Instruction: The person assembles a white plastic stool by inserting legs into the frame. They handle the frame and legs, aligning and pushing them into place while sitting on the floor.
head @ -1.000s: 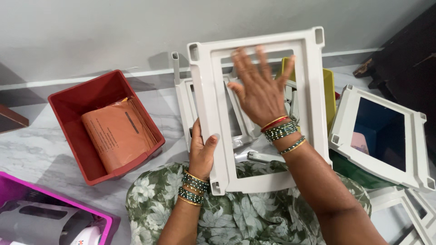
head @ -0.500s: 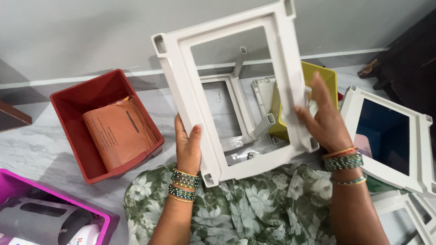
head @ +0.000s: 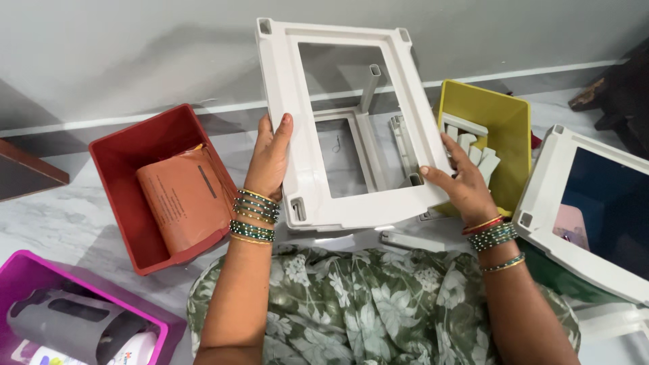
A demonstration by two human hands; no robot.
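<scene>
The person sits on the floor and holds a white plastic frame (head: 338,122) up in front of the body, with both hands. The left hand (head: 269,159) grips the frame's left rail, fingers closed around it; the right hand (head: 460,184) grips the right rail near the lower corner, also closed on it. The frame is tilted, its top edge toward the grey wall (head: 135,47).

Through the opening of the frame I see a second white frame (head: 351,159) lying on the marble floor (head: 61,216), with one white leg (head: 370,84) standing upright in a corner of it. So I judge the work is only at the beginning: one leg is in place, the other corners seem without legs, and the held frame is not set on anything yet. More white legs (head: 473,145) wait in the yellow bin (head: 514,135).

The room for moving is narrow. The yellow bin is just beside the right hand, and the red bin (head: 115,155) with an orange packet (head: 182,196) is near the left hand. On the right, another white frame sits on a dark bin (head: 568,223), close to the right forearm. A pink bin (head: 27,270) lies at the lower left, well apart. Only the space above the lying frame looks open, up to the wall.
</scene>
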